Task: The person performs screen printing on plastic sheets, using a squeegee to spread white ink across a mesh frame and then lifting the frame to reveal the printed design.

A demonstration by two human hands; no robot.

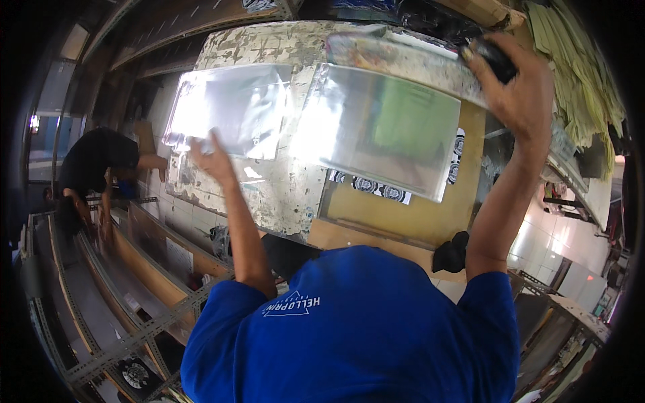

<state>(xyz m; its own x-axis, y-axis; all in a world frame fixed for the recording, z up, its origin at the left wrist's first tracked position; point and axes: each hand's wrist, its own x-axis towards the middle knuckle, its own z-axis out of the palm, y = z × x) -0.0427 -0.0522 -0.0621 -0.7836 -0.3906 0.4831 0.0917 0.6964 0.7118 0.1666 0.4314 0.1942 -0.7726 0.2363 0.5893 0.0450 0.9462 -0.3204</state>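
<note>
My left hand is open, fingers apart, at the near edge of a pile of shiny clear plastic sheets or bags. It cannot be told whether the fingertips touch the plastic. Up at the far right, my right hand grips a black rounded object, whose kind I cannot make out. Between the hands lies a second stack of clear plastic sheets, greenish toward its right. Strips with black-and-white round prints stick out from under its near and right edges.
The worn, paint-stained table carries a yellowish board at its right. Yellow-green cloths hang at the far right. A person in dark clothes bends over long racks at left. A small black item sits near my right elbow.
</note>
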